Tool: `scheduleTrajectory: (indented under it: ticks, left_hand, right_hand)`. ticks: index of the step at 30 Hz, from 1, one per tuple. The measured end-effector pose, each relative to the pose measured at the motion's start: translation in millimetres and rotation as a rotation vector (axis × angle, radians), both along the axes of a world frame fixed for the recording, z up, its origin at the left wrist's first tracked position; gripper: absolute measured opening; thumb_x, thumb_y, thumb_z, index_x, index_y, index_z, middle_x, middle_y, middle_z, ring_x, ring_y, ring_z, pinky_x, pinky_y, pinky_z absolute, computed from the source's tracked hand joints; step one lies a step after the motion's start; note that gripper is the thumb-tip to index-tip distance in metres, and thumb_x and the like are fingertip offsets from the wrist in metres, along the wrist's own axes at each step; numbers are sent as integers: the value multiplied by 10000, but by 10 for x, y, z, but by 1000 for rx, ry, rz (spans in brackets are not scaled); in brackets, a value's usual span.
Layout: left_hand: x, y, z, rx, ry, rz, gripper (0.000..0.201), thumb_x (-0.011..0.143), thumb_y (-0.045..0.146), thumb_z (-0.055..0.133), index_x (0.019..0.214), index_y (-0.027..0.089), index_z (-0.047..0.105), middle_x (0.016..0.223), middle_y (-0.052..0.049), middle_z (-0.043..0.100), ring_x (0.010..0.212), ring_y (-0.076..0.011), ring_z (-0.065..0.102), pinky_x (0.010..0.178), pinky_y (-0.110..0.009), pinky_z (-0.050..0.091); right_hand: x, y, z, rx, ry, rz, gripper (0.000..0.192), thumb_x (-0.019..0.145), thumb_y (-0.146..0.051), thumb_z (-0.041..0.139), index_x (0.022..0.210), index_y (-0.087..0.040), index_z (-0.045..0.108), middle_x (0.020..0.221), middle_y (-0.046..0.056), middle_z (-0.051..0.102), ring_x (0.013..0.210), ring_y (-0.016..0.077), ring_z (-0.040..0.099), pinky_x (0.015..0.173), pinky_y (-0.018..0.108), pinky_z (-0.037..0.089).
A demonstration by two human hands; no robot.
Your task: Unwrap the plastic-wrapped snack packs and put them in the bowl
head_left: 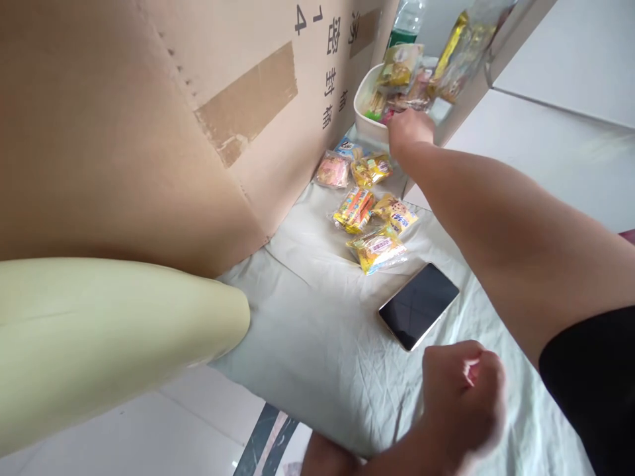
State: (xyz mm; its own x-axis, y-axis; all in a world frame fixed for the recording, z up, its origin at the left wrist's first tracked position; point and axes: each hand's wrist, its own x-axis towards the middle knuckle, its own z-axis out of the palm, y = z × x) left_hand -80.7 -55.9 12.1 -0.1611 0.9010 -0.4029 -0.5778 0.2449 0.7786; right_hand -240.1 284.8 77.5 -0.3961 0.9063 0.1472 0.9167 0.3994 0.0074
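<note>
My right hand (411, 129) reaches to the near rim of a white plastic bin (364, 106), its fingers curled down and mostly hidden. A bit of pink wrapper shows beside them. Wrapped snacks (399, 69) fill the bin. My left hand (464, 396) is closed in a fist above the sheet, near a black-screened smartphone (419, 305); something small and reddish shows between its fingers, too blurred to name. Several packaged snacks lie between phone and bin, among them a yellow packet (378, 249), an orange-and-yellow packet (355, 209) and a pink one (333, 169).
A large cardboard box (238, 132) with printed characters walls off the left side. A pale yellow-green rounded object (124, 330) juts in below it. A clear bottle with a green label (407, 26) stands behind the bin. The pale sheet (307, 317) is wrinkled, with floor below its edge.
</note>
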Motion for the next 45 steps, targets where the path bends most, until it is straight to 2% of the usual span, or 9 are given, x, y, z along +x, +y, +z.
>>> scheduleTrajectory:
  ticks: [7, 14, 19, 22, 25, 29, 34, 39, 45]
  left_hand:
    - [-25, 60, 29, 103, 71, -32, 354, 866, 358, 529, 563, 218, 409, 506, 61, 252, 509, -93, 243, 525, -295, 179]
    - [77, -23, -67, 141, 231, -91, 312, 861, 359, 511, 591, 209, 465, 518, 48, 344, 528, -105, 332, 534, -283, 227]
    - [102, -51, -37, 137, 311, -142, 279, 848, 335, 509, 601, 215, 456, 514, 57, 327, 513, -105, 308, 520, -283, 219]
    - [160, -29, -21, 143, 444, -295, 267, 856, 309, 482, 606, 215, 465, 517, 50, 350, 532, -118, 339, 542, -289, 236]
    - [280, -18, -45, 186, 692, -548, 317, 878, 311, 476, 583, 218, 406, 525, 38, 360, 557, -133, 356, 571, -309, 215]
    - [494, -21, -90, 292, 1000, -651, 382, 908, 313, 484, 576, 221, 319, 532, 25, 380, 568, -140, 349, 612, -334, 204]
    - [824, 40, -49, 348, 1047, -658, 395, 930, 347, 433, 587, 224, 283, 537, 30, 365, 558, -131, 328, 622, -321, 227]
    - [1184, 142, -1, 363, 1081, -694, 397, 937, 368, 415, 599, 227, 263, 539, 36, 327, 547, -128, 300, 617, -319, 226]
    - [1409, 187, -87, 415, 1187, -714, 383, 936, 336, 409, 611, 229, 238, 539, 43, 283, 534, -126, 266, 607, -322, 209]
  right_hand:
    - [202, -497, 267, 25, -19, 235, 221, 984, -287, 666, 1036, -84, 739, 1057, 146, 712, 1204, 319, 690, 1063, 511, 517]
    - [933, -1353, 462, 16, -145, 405, 126, 907, -157, 637, 987, -204, 722, 940, 126, 705, 934, 299, 700, 820, 427, 573]
    - [1982, -1986, 583, 7, -164, 543, 244, 907, -69, 517, 886, -227, 702, 934, 76, 726, 816, 223, 675, 605, 314, 416]
    - [2762, -2297, 514, 33, -162, 593, 321, 897, -17, 441, 825, -220, 679, 848, 54, 722, 827, 192, 669, 559, 294, 356]
    - [3567, -2600, 372, 38, -132, 562, 327, 914, -27, 431, 816, -225, 673, 835, 46, 725, 806, 180, 673, 556, 288, 385]
    - [4507, -2879, 183, 5, -75, 433, 315, 930, -51, 457, 817, -240, 681, 829, 54, 730, 822, 202, 702, 626, 302, 493]
    - [5217, -2679, -16, -47, 134, 218, 260, 930, -138, 499, 907, -254, 731, 986, 95, 786, 920, 239, 737, 735, 330, 557]
    - [5384, -2124, -281, -193, 517, -98, 88, 834, -302, 661, 874, -235, 704, 870, 66, 775, 815, 266, 730, 793, 376, 564]
    - [5372, -1709, -570, -322, 1612, -321, 346, 702, -337, 845, 940, -243, 612, 925, -11, 751, 860, 167, 703, 752, 283, 587]
